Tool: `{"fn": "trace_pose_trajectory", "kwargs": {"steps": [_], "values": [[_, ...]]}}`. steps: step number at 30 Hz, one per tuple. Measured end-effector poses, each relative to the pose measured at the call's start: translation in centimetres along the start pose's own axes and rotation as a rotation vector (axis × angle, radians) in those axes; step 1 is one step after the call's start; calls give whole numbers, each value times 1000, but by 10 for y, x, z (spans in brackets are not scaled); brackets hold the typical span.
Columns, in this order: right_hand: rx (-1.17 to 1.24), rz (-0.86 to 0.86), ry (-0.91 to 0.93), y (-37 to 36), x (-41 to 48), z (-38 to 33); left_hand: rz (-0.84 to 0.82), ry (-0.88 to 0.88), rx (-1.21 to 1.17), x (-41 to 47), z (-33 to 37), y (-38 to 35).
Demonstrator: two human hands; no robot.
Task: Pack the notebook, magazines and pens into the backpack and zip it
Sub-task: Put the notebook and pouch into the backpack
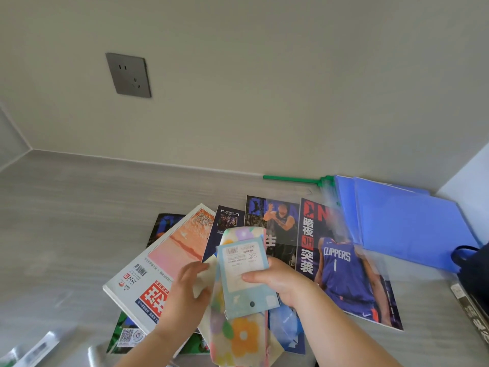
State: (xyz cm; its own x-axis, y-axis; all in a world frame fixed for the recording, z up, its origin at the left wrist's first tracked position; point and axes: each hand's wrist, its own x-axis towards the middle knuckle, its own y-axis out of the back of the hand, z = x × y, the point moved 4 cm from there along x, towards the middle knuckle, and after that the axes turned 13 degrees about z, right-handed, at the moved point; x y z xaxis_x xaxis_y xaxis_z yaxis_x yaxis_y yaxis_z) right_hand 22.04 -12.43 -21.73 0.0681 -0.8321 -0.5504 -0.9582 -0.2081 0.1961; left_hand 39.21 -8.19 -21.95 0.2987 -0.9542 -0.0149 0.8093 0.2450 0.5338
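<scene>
Several magazines [341,263] lie fanned out on the grey table, among them a basketball issue with a Clippers player and a white-and-red one [158,266]. Above them I hold a small light-blue notebook [244,276] against a floral pouch [238,337]. My right hand [277,279] grips the notebook with its thumb on the cover. The pouch's left edge is pinched by my left hand [190,284]. The dark backpack [473,268] shows only partly at the right edge. No pens are visible.
Blue plastic folders [402,221] and a green stick [291,178] lie at the back right by the wall. A wall socket [128,74] is up on the left. Blurred plastic-wrapped items [34,348] sit at the bottom left. Another printed item [471,308] lies under the backpack.
</scene>
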Motion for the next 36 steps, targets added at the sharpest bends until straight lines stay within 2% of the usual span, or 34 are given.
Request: {"fn": "trace_pose_trajectory", "kwargs": {"steps": [3, 7, 10, 13, 15, 20, 25, 28, 32, 36], "values": [[41, -33, 54, 2, -4, -11, 108, 137, -72, 4, -9, 14], [161, 11, 135, 18, -12, -32, 94, 278, -293, 10, -10, 21], [212, 100, 225, 28, -23, -50, -155, 417, -577, 8, 5, 11], [203, 218, 267, 35, -36, -59, -351, 462, -766, 7, 24, 2], [183, 244, 267, 38, -44, -57, -413, 382, -808, 7, 40, -2], [217, 287, 294, 48, -69, -45, -286, 164, -651, 4, 80, -12], [401, 214, 214, 83, -99, -26, -394, 39, -647, -9, 119, -28], [466, 271, 197, 110, -116, -17, -461, -49, -674, -23, 149, -43], [403, 415, 324, 158, -137, -19, -581, -111, -671, -38, 189, -69], [403, 540, 454, 230, -182, -17, -527, -211, -611, -55, 231, -111]]}}
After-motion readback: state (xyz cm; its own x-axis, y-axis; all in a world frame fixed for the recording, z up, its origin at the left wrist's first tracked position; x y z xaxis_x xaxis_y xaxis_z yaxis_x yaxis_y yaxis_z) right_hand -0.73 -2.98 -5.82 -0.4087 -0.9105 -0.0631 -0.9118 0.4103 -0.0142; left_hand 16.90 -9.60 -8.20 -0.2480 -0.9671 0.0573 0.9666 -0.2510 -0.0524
